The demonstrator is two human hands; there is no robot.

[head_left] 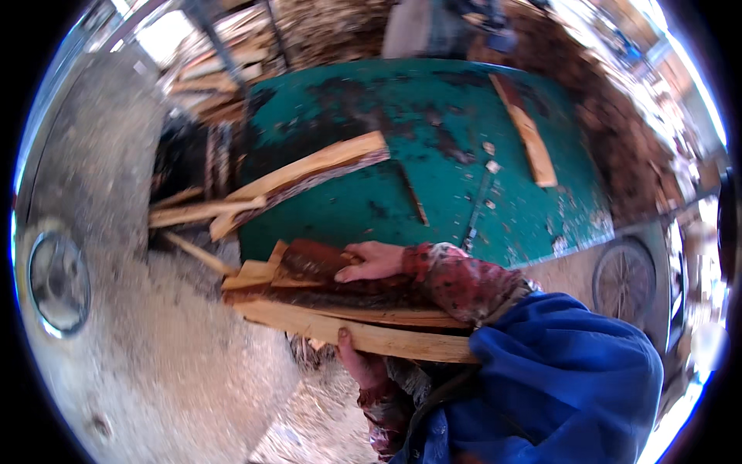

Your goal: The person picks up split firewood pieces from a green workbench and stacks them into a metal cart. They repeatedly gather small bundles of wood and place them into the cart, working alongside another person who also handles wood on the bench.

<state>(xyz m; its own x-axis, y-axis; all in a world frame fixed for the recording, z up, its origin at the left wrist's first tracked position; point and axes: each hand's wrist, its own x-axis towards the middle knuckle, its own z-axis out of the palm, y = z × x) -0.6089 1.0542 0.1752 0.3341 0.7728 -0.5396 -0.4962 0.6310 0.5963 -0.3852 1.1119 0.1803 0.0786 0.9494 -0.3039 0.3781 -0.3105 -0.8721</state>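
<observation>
An armful of several split firewood pieces lies across my front, some with dark bark. My left hand [362, 366] holds it from the near side, thumb up against the face of a long pale split log [363, 338]; its other fingers are hidden beneath. From above, my right hand [376, 261] curls over a reddish-brown bark-covered log [311, 259] on the far side of the armful. Beyond, a green table [340, 220] with dark stains carries a long split log [309, 174] at its left edge and another split log [528, 135] at the far right.
A thin dark stick [413, 193] and a narrow rod [478, 209] lie on the table among wood chips. Stacked firewood [212, 81] stands at the back left. A person [433, 31] is behind the table. A spoked wheel [623, 277] stands right, a round metal rim [59, 284] left.
</observation>
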